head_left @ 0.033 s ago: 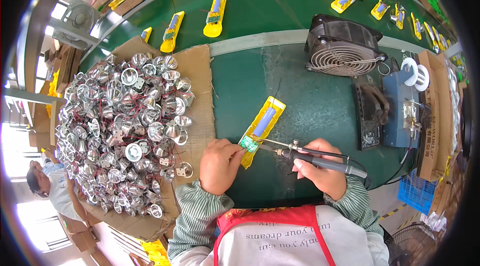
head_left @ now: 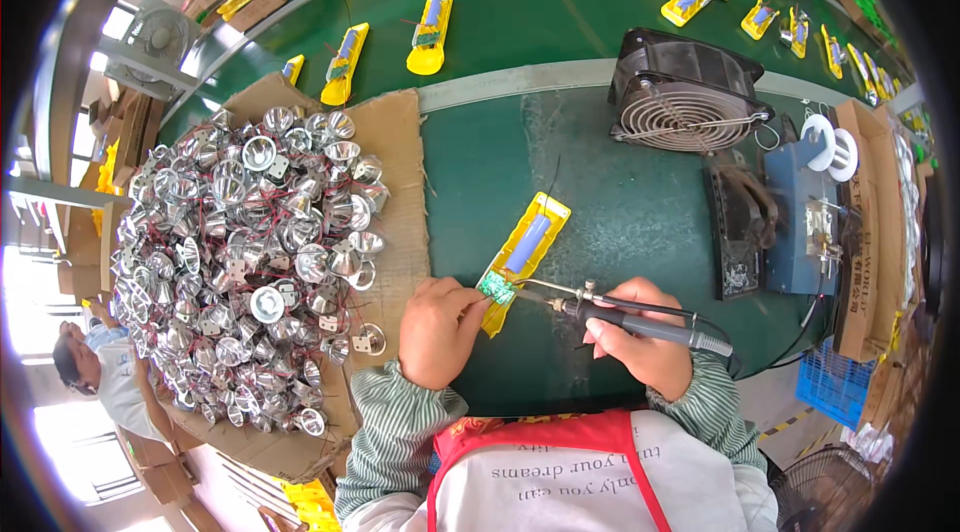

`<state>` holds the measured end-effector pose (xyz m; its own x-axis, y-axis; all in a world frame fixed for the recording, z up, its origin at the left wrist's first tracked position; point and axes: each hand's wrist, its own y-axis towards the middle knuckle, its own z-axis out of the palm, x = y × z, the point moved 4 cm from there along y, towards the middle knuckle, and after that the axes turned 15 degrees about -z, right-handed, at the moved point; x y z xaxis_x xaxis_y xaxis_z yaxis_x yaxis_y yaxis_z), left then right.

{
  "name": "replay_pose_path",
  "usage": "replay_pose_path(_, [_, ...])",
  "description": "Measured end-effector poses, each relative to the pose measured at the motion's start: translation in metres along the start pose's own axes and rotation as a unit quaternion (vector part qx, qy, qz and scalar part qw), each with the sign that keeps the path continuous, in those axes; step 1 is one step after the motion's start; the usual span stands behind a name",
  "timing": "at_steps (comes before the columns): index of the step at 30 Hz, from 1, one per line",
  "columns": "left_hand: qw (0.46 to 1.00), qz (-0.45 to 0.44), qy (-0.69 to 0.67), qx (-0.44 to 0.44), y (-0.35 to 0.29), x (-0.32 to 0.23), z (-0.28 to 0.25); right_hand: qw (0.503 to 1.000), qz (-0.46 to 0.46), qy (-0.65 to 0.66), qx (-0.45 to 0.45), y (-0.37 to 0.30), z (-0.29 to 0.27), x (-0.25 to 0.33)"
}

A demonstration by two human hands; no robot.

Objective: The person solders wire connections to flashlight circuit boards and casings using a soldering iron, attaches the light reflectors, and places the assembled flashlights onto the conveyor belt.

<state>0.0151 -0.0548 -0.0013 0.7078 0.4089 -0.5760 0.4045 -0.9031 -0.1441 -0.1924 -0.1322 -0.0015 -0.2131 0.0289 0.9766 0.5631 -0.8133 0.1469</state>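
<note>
A yellow plastic housing lies aslant on the green bench, with a blue cylindrical battery inside it. Over its near end sits a small green circuit board. My left hand pinches the board's left edge between thumb and fingers. A soldering iron with a thin metal feed tube is in my right hand, closed round its handle. The tips of iron and tube point left and reach the board's right side; exact contact is too small to make out.
Left of me, shiny reflector cups with red wires are heaped on cardboard. A black fan stands at the back right, beside a blue soldering station with a solder reel. More yellow housings lie beyond the metal rail. A person is at far left.
</note>
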Motion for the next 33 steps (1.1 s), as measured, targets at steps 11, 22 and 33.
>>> replay_pose_path(11, [0.996,-0.032,-0.042,-0.07,-0.006,-0.003,-0.008,1.0,0.006,0.015,0.005,-0.004,0.002,-0.003])
replay_pose_path(22, [0.997,-0.008,-0.027,-0.066,-0.002,-0.004,0.001,0.999,0.036,0.021,-0.008,0.002,0.011,-0.011])
replay_pose_path(33, [0.998,-0.037,-0.023,-0.048,-0.002,-0.002,0.005,0.999,0.033,0.016,-0.004,0.005,0.012,-0.019])
